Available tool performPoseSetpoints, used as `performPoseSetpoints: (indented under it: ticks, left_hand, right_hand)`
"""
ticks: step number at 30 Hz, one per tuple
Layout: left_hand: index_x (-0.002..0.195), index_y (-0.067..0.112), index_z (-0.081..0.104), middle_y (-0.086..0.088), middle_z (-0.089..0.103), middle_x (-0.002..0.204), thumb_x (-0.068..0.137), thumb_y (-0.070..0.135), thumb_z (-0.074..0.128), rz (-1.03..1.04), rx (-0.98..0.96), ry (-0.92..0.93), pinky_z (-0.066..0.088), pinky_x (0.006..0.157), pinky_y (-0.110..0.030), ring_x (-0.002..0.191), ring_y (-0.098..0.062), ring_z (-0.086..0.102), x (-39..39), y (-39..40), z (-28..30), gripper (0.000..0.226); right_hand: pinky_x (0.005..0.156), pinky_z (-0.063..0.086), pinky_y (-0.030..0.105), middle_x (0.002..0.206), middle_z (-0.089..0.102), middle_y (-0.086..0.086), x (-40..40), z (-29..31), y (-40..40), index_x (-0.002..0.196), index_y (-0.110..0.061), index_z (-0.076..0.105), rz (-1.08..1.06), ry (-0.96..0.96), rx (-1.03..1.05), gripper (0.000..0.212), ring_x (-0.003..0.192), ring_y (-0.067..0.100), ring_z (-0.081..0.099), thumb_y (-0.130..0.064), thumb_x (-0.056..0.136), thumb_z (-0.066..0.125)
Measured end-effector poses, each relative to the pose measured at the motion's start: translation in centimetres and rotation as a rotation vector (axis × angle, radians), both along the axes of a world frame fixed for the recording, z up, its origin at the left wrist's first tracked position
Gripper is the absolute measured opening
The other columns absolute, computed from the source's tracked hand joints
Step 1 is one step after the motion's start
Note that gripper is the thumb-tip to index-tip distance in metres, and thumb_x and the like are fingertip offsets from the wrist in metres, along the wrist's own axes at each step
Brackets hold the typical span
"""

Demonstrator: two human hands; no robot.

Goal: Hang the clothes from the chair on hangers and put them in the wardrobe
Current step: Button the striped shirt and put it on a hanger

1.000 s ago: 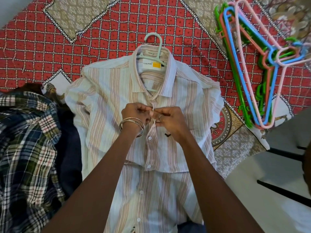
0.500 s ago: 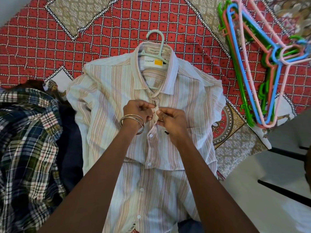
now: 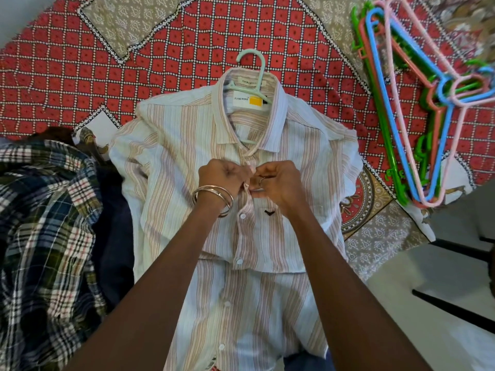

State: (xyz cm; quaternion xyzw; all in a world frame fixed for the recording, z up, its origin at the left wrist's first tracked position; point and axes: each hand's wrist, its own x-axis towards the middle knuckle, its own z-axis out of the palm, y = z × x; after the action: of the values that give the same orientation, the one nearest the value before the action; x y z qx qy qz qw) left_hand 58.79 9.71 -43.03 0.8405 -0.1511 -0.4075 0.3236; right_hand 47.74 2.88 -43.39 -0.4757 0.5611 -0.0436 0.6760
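Note:
A striped white and tan shirt (image 3: 176,188) lies face up on the red patterned bedspread (image 3: 67,76), with a pale green hanger (image 3: 257,68) inside its collar and the hook sticking out above. My left hand (image 3: 219,175), bangles on its wrist, pinches the shirt's button placket just below the collar. My right hand (image 3: 278,183) pinches the opposite edge of the placket at the same button. The two hands meet at the shirt's front centre.
A plaid shirt (image 3: 40,236) and dark blue cloth (image 3: 112,236) lie heaped at the left. Several coloured plastic hangers (image 3: 417,103) are piled at the upper right on the bedspread. Black chair legs (image 3: 455,309) stand on the pale floor at the right.
Both hands have moved slightly up the placket toward the collar and stay pinched together at a button. The shirt and hanger have stayed in place.

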Motion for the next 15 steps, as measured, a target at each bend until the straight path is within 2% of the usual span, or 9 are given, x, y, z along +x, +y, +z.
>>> performPoseSetpoints:
  ticks: [3, 7, 9, 11, 13, 15]
  left_hand:
    - [0.069, 0.014, 0.075, -0.007, 0.072, 0.072, 0.071, 0.013, 0.081, 0.055, 0.022, -0.030, 0.060, 0.071, -0.038, 0.067, -0.024, 0.070, 0.1, -0.1, -0.9, 0.007]
    - [0.082, 0.009, 0.075, -0.010, 0.071, 0.073, 0.075, 0.004, 0.076, 0.100, -0.040, -0.084, 0.059, 0.072, -0.043, 0.070, -0.028, 0.070, -0.1, -0.1, -1.6, 0.008]
    - [0.088, 0.009, 0.074, -0.007, 0.069, 0.075, 0.079, 0.001, 0.072, 0.070, -0.067, -0.085, 0.058, 0.077, -0.041, 0.074, -0.024, 0.069, -0.3, -0.1, -1.7, 0.013]
    - [0.089, 0.016, 0.070, -0.001, 0.066, 0.073, 0.083, -0.001, 0.065, 0.082, -0.090, -0.009, 0.057, 0.080, -0.040, 0.074, -0.020, 0.065, -0.3, -0.1, -1.8, 0.019]
    - [0.092, 0.018, 0.064, 0.001, 0.058, 0.067, 0.086, -0.001, 0.062, 0.089, -0.112, 0.068, 0.055, 0.077, -0.034, 0.068, -0.017, 0.059, -0.3, -0.2, -1.8, 0.020]
    - [0.100, 0.012, 0.061, 0.001, 0.056, 0.064, 0.086, 0.002, 0.062, 0.010, -0.087, -0.055, 0.050, 0.070, -0.024, 0.064, -0.015, 0.056, -0.3, -0.5, -1.4, 0.017]
  right_hand:
    - [0.065, 0.061, 0.042, 0.080, 0.071, 0.021, 0.6, -0.6, 1.1, 0.083, 0.005, 0.070, 0.007, 0.051, -0.121, 0.007, 0.072, 0.029, 0.072, 0.007, 0.078, 0.073]
    - [0.067, 0.060, 0.045, 0.073, 0.073, 0.006, 0.6, -1.1, 1.9, 0.072, -0.016, 0.074, -0.032, 0.087, -0.203, 0.017, 0.069, 0.021, 0.072, -0.001, 0.079, 0.074]
    - [0.069, 0.061, 0.043, 0.074, 0.073, 0.006, 0.4, -0.6, 1.7, 0.073, -0.014, 0.074, -0.088, 0.062, -0.127, 0.017, 0.072, 0.021, 0.072, -0.001, 0.082, 0.070]
    - [0.073, 0.060, 0.038, 0.074, 0.071, 0.005, 0.5, -0.2, 1.2, 0.077, -0.009, 0.072, -0.119, 0.030, -0.015, 0.012, 0.073, 0.018, 0.069, -0.002, 0.085, 0.067]
    - [0.072, 0.056, 0.035, 0.068, 0.064, 0.000, 0.5, -0.1, 0.4, 0.076, -0.010, 0.068, -0.058, 0.020, 0.042, 0.015, 0.070, 0.014, 0.062, -0.004, 0.089, 0.063]
    - [0.072, 0.051, 0.037, 0.067, 0.060, -0.002, 0.5, -0.2, -0.2, 0.076, -0.014, 0.063, 0.111, 0.045, 0.024, 0.016, 0.069, 0.014, 0.058, -0.009, 0.091, 0.061]
